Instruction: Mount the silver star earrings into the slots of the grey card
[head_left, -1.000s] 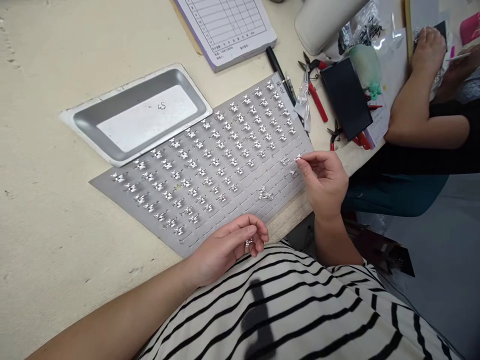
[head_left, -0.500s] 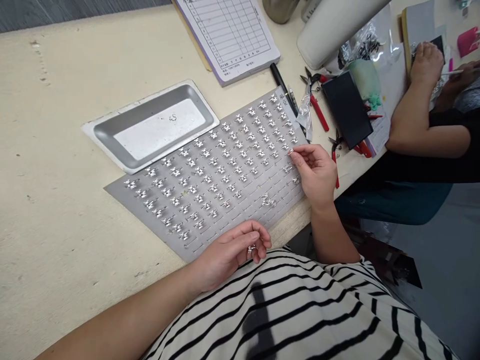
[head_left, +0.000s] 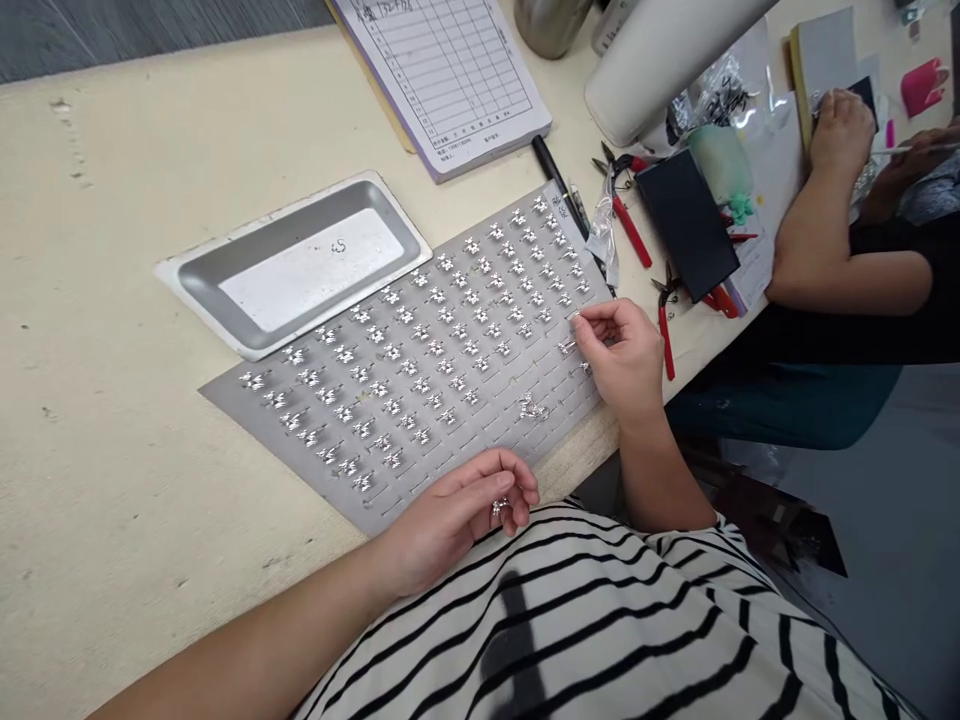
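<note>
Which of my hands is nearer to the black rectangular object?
Right. In the picture, the right hand is below-left of the black rectangular object; the left hand, farther down and left.

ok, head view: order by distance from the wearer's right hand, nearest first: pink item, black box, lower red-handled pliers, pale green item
1. Lower red-handled pliers: just right of the right hand
2. Black box: up and right
3. Pale green item: beyond the box
4. Pink item: far upper right

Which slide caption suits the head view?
Right hand over a gray board of silver pieces, left hand holding more.
</note>
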